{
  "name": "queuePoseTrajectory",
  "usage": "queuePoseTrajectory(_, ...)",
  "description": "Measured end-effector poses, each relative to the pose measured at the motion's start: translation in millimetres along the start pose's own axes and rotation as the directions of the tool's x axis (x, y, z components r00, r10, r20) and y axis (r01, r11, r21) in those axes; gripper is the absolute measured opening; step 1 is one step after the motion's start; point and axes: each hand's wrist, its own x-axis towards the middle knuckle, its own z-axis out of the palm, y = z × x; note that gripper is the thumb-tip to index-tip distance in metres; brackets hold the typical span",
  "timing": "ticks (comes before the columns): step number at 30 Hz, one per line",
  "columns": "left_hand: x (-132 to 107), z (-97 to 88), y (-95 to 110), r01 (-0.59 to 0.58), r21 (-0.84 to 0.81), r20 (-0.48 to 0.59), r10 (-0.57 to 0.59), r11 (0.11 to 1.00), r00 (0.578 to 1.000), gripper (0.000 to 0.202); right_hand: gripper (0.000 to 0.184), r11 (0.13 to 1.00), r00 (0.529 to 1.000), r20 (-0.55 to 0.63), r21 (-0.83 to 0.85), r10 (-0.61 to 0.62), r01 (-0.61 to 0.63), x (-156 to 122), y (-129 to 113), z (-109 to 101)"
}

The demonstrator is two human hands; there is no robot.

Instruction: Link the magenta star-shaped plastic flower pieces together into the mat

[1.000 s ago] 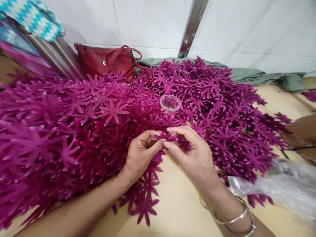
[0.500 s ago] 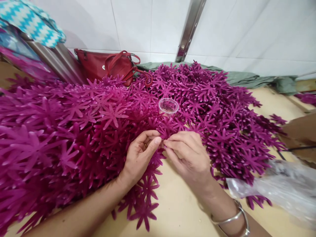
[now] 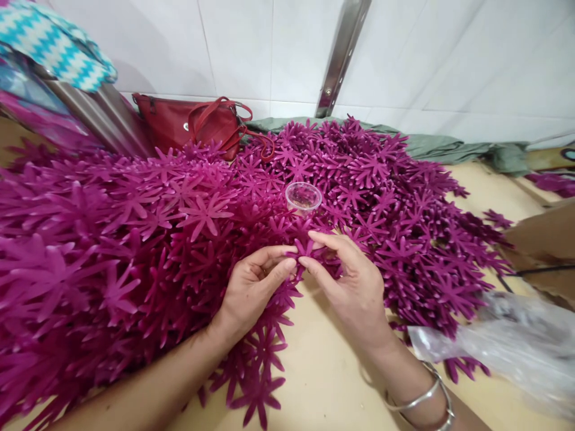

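Between my two hands is a small purple artificial flower piece (image 3: 304,250) with long narrow petals. My left hand (image 3: 251,287) pinches its left side between thumb and forefinger. My right hand (image 3: 354,287), with a silver bangle on the wrist, has its thumb and forefinger on the flower's right side, thumb below and finger above. A big heap of similar purple flower pieces (image 3: 135,251) spreads to the left, and another pile (image 3: 386,197) lies behind and to the right. Just beyond my fingers, a small clear plastic cup (image 3: 304,196) stands among them; its contents are unclear.
A red handbag (image 3: 175,123) rests against the white tiled wall (image 3: 242,48). Green cloth (image 3: 431,146) lies along the wall's foot. To the right are a clear plastic bag (image 3: 507,347) and a brown cardboard box (image 3: 548,245). Beige tabletop (image 3: 323,365) shows in front.
My right thumb and forefinger have parted from their close pinch and now sit on the flower piece, which has come into view. The left hand keeps its pinch. The camera view has shifted slightly.
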Motion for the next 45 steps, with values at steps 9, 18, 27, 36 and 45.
queuePoseTrajectory(9, -0.1, -2.3, -1.6, 0.002, 0.025, -0.013, -0.001, 1.0, 1.0, 0.017, 0.011, 0.977, 0.982, -0.038, -0.108, -0.187, 0.182, 1.6, -6.8, 0.7)
queuePoseTrajectory(18, -1.0, 1.5, -1.7, 0.016, -0.019, -0.039, -0.016, 1.0, 0.999, 0.02, 0.013, 0.986, 0.984, 0.077, -0.03, -0.163, 0.166, 2.5, -4.2, -0.6)
queuePoseTrajectory(27, -1.2, 5.1, -0.5, 0.011, -0.085, -0.051, -0.016, 0.996, 0.999, 0.018, 0.01, 0.992, 0.989, 0.084, -0.002, -0.122, 0.123, -0.3, -4.8, 2.1)
queuePoseTrajectory(36, -0.1, 4.2, 0.0, -0.04, 0.009, -0.08, 0.04, 0.999, 0.996, 0.016, 0.03, 1.0, 1.0, 0.013, 0.018, -0.009, 0.009, -3.9, -7.4, 5.9)
queuePoseTrajectory(45, 0.0, 4.8, -0.3, -0.011, -0.061, -0.028, 0.009, 0.998, 1.0, 0.016, 0.019, 0.992, 0.997, 0.059, 0.11, 0.051, -0.057, -2.5, -14.0, 4.9)
